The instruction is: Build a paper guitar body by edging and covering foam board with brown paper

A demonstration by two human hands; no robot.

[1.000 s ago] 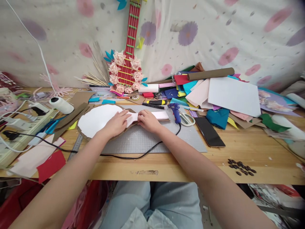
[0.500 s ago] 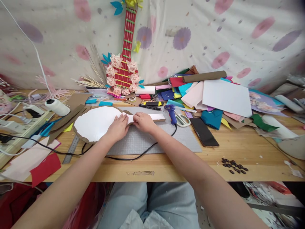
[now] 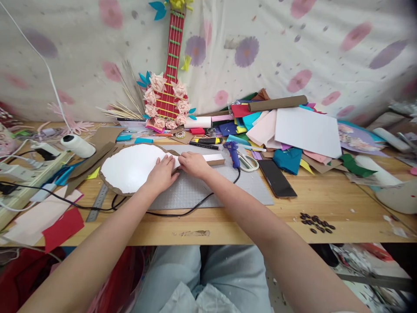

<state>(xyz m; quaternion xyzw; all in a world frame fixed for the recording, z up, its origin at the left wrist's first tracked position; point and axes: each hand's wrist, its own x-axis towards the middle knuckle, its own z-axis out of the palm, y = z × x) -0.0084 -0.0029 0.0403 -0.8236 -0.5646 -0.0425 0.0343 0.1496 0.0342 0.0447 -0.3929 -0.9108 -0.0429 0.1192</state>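
Note:
A cardboard guitar shape [image 3: 130, 167] with a white oval face and brown edges lies on the grey cutting mat [image 3: 195, 191]. Its narrow white-topped neck [image 3: 213, 158] points right. My left hand [image 3: 162, 173] rests on the body where it meets the neck, fingers stretched out and flat. Just right of it, my right hand [image 3: 191, 164] has its fingers bent around the near end of the neck; the fingertips are partly hidden. A blue glue gun [image 3: 232, 153] stands right of the neck, beside white-handled scissors [image 3: 249, 162].
A red guitar with pink paper flowers [image 3: 171, 98] leans on the back curtain. Coloured paper [image 3: 288, 160] is piled at back right. Along the right lie a phone [image 3: 276, 179] and several dark beads [image 3: 317, 223]. A black cord [image 3: 195, 209] crosses the mat; a ruler [image 3: 97, 203] lies left.
The right hand has shifted slightly left along the neck toward the left hand. The view has tilted a little; the guitar shape stays in place.

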